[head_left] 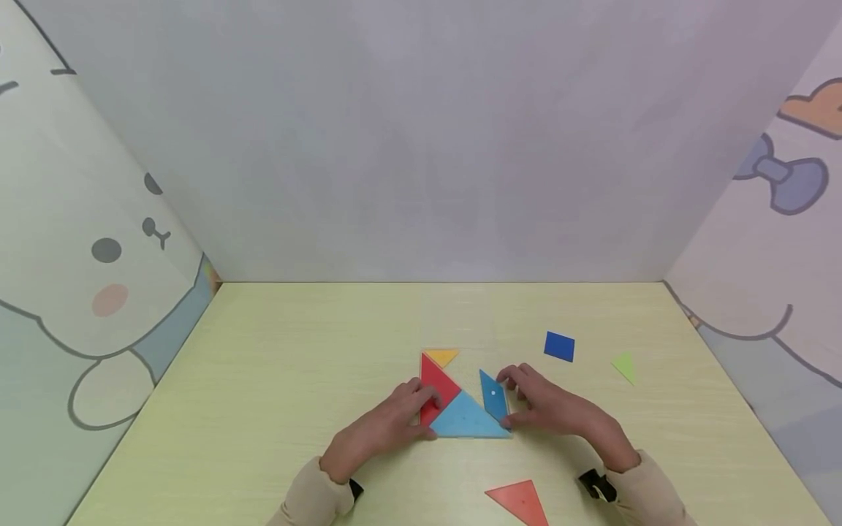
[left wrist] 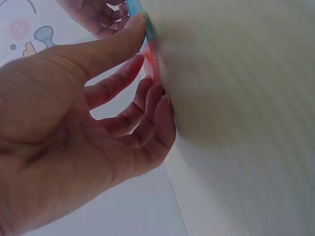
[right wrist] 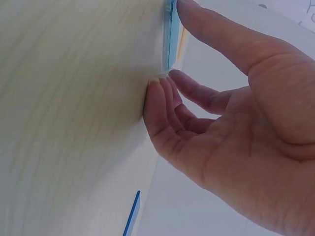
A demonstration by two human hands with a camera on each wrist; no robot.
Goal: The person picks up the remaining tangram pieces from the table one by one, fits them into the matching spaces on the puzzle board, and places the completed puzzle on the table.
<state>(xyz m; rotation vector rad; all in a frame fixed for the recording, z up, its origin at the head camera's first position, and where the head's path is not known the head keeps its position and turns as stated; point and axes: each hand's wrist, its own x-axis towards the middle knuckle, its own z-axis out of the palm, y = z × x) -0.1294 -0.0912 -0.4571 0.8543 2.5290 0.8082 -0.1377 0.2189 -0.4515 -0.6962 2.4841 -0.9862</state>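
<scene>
Hands are apart: the left hand [head_left: 395,418] has fingers curled over a flat red triangle [head_left: 437,375], thumb at the corner of a flat light-blue triangle [head_left: 465,422], while the right hand [head_left: 549,405] pinches a flat mid-blue parallelogram [head_left: 493,402] by its edge. Beyond the right hand on the pale wood-grain bench [head_left: 263,365] lie a dark-blue square [head_left: 559,346] and lime-green triangle [head_left: 626,367]; a coral-red triangle [head_left: 522,500] sits between the wrists.

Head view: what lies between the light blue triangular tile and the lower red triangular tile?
In the head view, bare pale tabletop separates the light blue tile from the lower red tile.
</scene>
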